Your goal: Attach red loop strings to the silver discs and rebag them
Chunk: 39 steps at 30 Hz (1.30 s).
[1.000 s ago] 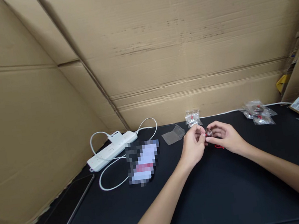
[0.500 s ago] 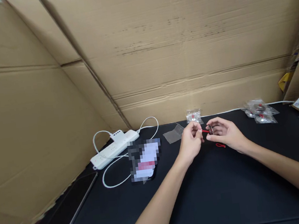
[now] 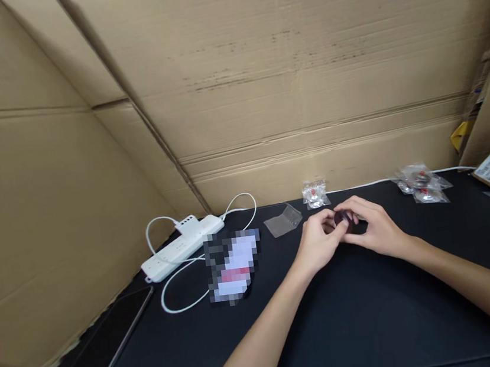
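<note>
A small round dark disc [image 3: 343, 222], brownish with a lighter spot on its face, is held upright between my two hands above the black table. My left hand [image 3: 322, 240] pinches its left side, with the thumb pressed on its face. On the other side, my right hand [image 3: 373, 226] curves around the disc, its thumb below and its fingers at the upper edge. No red cord shows now; my hands may cover it. Behind my left hand lies a small clear bag [image 3: 315, 194] containing a shiny round piece with a red part.
Several similar clear bags [image 3: 424, 184] are heaped at the back right. A flat clear plastic sleeve [image 3: 283, 220] lies left of my hands. Further left are a pixelated phone [image 3: 237, 268], a white power strip [image 3: 184, 247] with cables, and a dark tablet-like panel [image 3: 98, 353]. Cardboard walls [image 3: 305, 92] enclose the table.
My left hand drew a red cord leftward from the disc, then came back to it. The disc has turned its dark face toward me. A red loop on the table is now out of sight.
</note>
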Motion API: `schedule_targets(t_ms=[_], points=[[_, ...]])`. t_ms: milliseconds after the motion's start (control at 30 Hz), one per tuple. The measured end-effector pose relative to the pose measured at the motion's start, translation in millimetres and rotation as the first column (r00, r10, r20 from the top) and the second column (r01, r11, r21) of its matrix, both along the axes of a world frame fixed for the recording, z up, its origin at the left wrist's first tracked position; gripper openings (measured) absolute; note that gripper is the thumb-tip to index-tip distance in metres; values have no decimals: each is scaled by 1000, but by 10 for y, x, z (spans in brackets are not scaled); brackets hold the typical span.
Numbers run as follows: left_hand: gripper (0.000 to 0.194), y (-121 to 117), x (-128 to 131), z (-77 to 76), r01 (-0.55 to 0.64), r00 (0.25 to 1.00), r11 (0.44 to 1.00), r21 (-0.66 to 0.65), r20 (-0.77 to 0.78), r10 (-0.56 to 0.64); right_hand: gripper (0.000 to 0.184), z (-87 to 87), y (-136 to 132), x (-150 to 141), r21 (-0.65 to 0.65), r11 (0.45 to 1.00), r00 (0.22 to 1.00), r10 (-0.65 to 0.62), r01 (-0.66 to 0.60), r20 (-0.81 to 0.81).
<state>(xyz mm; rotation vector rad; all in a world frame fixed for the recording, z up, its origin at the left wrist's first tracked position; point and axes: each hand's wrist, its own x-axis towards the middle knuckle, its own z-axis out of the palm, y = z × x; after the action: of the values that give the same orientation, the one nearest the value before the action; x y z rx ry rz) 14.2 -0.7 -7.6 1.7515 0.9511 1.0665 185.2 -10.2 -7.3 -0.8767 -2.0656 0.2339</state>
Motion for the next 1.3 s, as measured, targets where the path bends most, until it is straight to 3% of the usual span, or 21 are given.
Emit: schedule_targets(t_ms=[100, 167, 300, 467, 567, 733, 833, 933, 1000, 1033, 1067, 1133, 1233, 1300], points=[[14, 68, -33, -44, -22, 1000, 999, -43, -11, 21, 41, 52, 2, 31, -7, 998, 996, 70, -70, 63], [14, 140, -91, -53, -75, 996, 997, -26, -44, 74, 35, 68, 47, 105, -18, 999, 992, 45, -43, 122], [12, 248, -240, -42, -227, 946, 967, 115, -209, 246, 19, -44, 245, 352, -61, 974, 955, -202, 220, 217], [11, 228, -295, -48, -178, 779, 945, 274, -547, 305, 15, -238, 446, 556, -177, 913, 896, -296, 367, 332], [14, 184, -263, -69, -182, 686, 905, 384, -610, 397, 11, -251, 460, 547, -256, 895, 916, -295, 364, 272], [23, 172, -273, -115, -200, 592, 851, 485, -633, 500, 13, -170, 397, 416, -420, 891, 981, -194, 174, -6], [26, 163, -276, -77, -240, 648, 810, 535, -533, 544, 22, -82, 329, 309, -485, 874, 960, -158, 27, -231], [22, 98, -206, 36, -280, 816, 802, 528, -309, 489, 30, 13, 239, 185, -510, 853, 908, -122, -110, -400], [25, 33, -128, 108, -207, 932, 906, 368, -206, 297, 34, 55, 180, 99, -505, 847, 873, -110, -168, -476], [27, 3, -91, 130, -114, 972, 958, 264, -168, 162, 36, 68, 156, 61, -506, 841, 861, -106, -189, -498], [26, -20, -59, 138, -8, 990, 983, 182, -138, 33, 37, 75, 138, 30, -509, 836, 854, -101, -205, -511], [24, -33, -22, 118, 90, 993, 992, 86, -80, -83, 36, 76, 121, 2, -524, 821, 856, -90, -225, -509], [23, 29, -40, 48, 19, 1000, 1000, 2, -19, -19, 32, 57, 143, 62, -536, 821, 904, -58, -198, -423], [21, 95, -76, 17, -85, 996, 995, -47, 26, 86, 29, 35, 169, 148, -511, 852, 968, -22, -113, -252]])
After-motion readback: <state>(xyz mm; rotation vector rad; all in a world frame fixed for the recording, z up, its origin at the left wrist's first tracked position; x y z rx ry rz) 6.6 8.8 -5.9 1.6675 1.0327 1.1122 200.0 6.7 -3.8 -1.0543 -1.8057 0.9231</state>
